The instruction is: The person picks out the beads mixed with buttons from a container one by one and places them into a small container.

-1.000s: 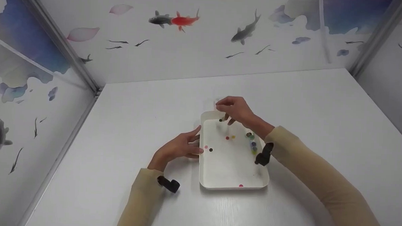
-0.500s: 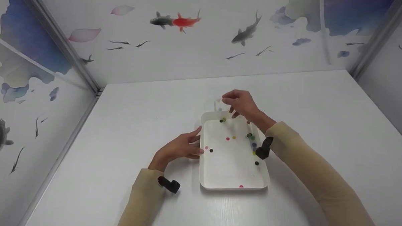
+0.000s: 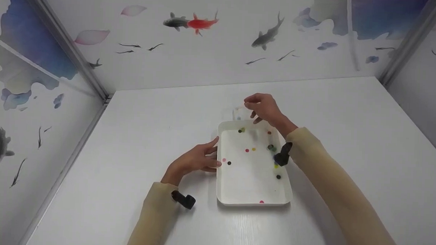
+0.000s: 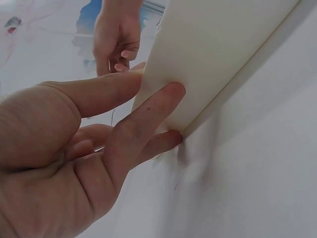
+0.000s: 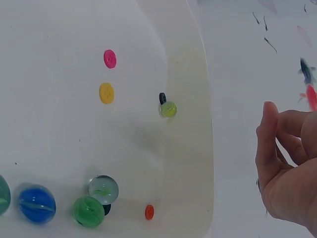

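A shallow white tray [image 3: 248, 181] lies on the table with small buttons and glass marbles in it. My left hand [image 3: 195, 158] grips its left wall, one digit over the rim and others against the outside, as the left wrist view shows. My right hand [image 3: 265, 108] is raised beyond the tray's far edge, beside a small clear container [image 3: 236, 114]. Its thumb and forefinger tips are close together; whether they pinch something cannot be made out. In the right wrist view, a yellow-green marble [image 5: 168, 109] touches a black button [image 5: 162, 98]. A blue marble [image 5: 37, 204] lies near green ones.
A yellow button [image 5: 106, 93] and a pink button [image 5: 110, 59] lie mid-tray; an orange-red button [image 5: 149, 211] is near a corner. The white table [image 3: 148, 142] surrounds the tray, with fish-printed panels [image 3: 220, 57] at the back and sides.
My right hand has moved away and right from over the tray's far end, uncovering the clear container, the yellow-green marble and the orange-red button. My left hand stays on the tray.
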`<action>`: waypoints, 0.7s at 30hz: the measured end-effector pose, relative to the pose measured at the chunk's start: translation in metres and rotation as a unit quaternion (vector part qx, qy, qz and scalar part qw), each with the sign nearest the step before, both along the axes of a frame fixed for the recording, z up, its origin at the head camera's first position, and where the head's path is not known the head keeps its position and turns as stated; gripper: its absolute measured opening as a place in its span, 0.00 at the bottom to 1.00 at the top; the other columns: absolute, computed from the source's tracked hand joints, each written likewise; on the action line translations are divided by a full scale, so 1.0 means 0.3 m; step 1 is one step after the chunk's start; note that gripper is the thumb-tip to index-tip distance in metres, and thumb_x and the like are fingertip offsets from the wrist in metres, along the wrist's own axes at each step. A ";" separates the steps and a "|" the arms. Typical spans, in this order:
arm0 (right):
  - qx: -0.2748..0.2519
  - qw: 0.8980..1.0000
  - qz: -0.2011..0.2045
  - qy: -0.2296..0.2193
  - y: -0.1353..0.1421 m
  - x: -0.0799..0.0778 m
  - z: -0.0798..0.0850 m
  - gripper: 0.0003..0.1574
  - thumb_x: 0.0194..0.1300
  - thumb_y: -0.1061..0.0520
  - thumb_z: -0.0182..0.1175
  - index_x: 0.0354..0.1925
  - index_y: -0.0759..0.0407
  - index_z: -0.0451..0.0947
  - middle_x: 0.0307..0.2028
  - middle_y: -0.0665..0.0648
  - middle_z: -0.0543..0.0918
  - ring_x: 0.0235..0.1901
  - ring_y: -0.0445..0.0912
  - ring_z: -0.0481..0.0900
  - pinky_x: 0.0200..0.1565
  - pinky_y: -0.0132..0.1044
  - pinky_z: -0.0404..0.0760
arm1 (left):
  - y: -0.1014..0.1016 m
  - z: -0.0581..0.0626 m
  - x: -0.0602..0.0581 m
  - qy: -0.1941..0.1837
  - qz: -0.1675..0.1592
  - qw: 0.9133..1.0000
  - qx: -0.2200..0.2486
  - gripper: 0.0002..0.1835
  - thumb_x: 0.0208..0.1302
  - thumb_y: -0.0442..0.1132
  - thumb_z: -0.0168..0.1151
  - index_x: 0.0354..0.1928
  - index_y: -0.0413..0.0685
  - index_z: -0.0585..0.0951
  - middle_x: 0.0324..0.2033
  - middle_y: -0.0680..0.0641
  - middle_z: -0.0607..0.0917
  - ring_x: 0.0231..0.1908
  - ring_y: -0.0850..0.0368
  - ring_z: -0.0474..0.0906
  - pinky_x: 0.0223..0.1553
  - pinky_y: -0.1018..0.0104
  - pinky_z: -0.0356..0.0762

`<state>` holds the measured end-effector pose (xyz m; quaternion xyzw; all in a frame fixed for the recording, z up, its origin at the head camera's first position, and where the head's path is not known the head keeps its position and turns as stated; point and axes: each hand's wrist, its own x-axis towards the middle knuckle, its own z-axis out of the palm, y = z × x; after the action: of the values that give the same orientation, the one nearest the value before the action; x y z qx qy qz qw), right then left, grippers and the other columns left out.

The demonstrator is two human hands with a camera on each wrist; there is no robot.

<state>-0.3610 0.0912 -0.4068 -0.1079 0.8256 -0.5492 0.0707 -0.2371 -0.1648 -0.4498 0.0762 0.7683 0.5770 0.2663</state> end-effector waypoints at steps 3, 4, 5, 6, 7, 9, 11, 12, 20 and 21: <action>-0.006 1.000 0.001 -0.007 0.004 -0.007 -0.009 0.19 0.74 0.57 0.57 0.58 0.65 0.77 0.52 0.62 0.79 0.28 0.46 0.78 0.26 0.34 0.84 | -0.001 0.001 0.004 0.003 -0.003 1.000 0.009 0.52 0.60 0.28 0.70 0.79 0.52 0.49 0.74 0.40 0.59 0.62 0.48 0.74 0.50 0.58 0.82; -0.008 1.000 0.002 -0.009 0.005 -0.009 -0.012 0.19 0.75 0.58 0.57 0.58 0.65 0.77 0.52 0.62 0.79 0.28 0.45 0.78 0.25 0.34 0.84 | -0.002 0.000 0.005 0.003 -0.004 1.000 0.011 0.52 0.60 0.28 0.70 0.79 0.51 0.49 0.74 0.40 0.59 0.62 0.48 0.73 0.50 0.58 0.82; -0.011 1.000 0.003 -0.010 0.007 -0.011 -0.014 0.18 0.75 0.58 0.56 0.58 0.65 0.77 0.53 0.62 0.79 0.28 0.46 0.78 0.25 0.34 0.84 | -0.003 0.000 0.005 0.004 -0.004 1.000 0.013 0.52 0.60 0.28 0.70 0.79 0.51 0.49 0.74 0.40 0.59 0.63 0.48 0.72 0.50 0.58 0.82; -0.012 1.000 0.003 -0.011 0.008 -0.012 -0.016 0.18 0.75 0.58 0.56 0.58 0.65 0.77 0.53 0.62 0.78 0.28 0.46 0.78 0.25 0.34 0.84 | -0.003 0.000 0.006 0.004 -0.006 1.000 0.014 0.52 0.60 0.28 0.70 0.79 0.51 0.49 0.74 0.40 0.59 0.63 0.48 0.72 0.50 0.58 0.82; -0.014 1.000 0.002 -0.011 0.010 -0.014 -0.018 0.18 0.75 0.59 0.56 0.58 0.66 0.77 0.53 0.63 0.78 0.28 0.46 0.78 0.25 0.34 0.84 | -0.003 0.000 0.006 0.005 -0.006 1.000 0.014 0.52 0.60 0.28 0.70 0.79 0.51 0.49 0.74 0.39 0.58 0.64 0.48 0.71 0.50 0.58 0.82; -0.011 1.000 -0.001 -0.011 0.011 -0.014 -0.019 0.18 0.75 0.59 0.56 0.58 0.66 0.77 0.52 0.63 0.79 0.28 0.46 0.79 0.25 0.35 0.84 | -0.003 0.000 0.004 0.005 -0.004 1.000 0.010 0.52 0.59 0.28 0.71 0.79 0.52 0.49 0.74 0.40 0.59 0.64 0.48 0.71 0.50 0.59 0.82; -0.004 1.000 -0.003 -0.008 0.013 -0.015 -0.023 0.18 0.75 0.59 0.56 0.58 0.66 0.77 0.52 0.63 0.79 0.29 0.47 0.79 0.25 0.35 0.84 | -0.003 -0.002 0.003 0.005 -0.003 1.000 0.008 0.53 0.59 0.29 0.71 0.79 0.52 0.50 0.74 0.41 0.59 0.64 0.48 0.71 0.50 0.59 0.82; 0.000 1.000 -0.006 -0.006 0.013 -0.016 -0.025 0.18 0.75 0.59 0.56 0.58 0.66 0.77 0.52 0.63 0.79 0.29 0.47 0.79 0.25 0.35 0.85 | -0.003 -0.002 0.003 0.004 -0.003 1.000 0.008 0.53 0.59 0.29 0.71 0.79 0.52 0.50 0.74 0.40 0.59 0.64 0.48 0.71 0.50 0.59 0.82; 0.034 0.999 -0.029 0.011 0.014 -0.024 -0.038 0.18 0.75 0.59 0.56 0.59 0.64 0.77 0.51 0.61 0.80 0.30 0.48 0.80 0.27 0.36 0.85 | -0.001 0.002 0.003 0.004 -0.007 1.000 0.005 0.52 0.59 0.29 0.71 0.79 0.52 0.49 0.74 0.41 0.60 0.63 0.49 0.73 0.50 0.59 0.82; 0.036 0.999 -0.032 0.011 0.014 -0.023 -0.037 0.18 0.75 0.59 0.56 0.59 0.64 0.77 0.51 0.62 0.80 0.30 0.48 0.81 0.27 0.36 0.85 | -0.001 0.003 0.003 0.004 -0.007 1.000 0.006 0.52 0.59 0.29 0.71 0.79 0.52 0.49 0.74 0.41 0.60 0.63 0.49 0.72 0.50 0.59 0.82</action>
<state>-0.3679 0.0955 -0.4180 -0.0854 0.8484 -0.5202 0.0476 -0.2362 -0.1652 -0.4490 0.0849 0.7655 0.5793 0.2669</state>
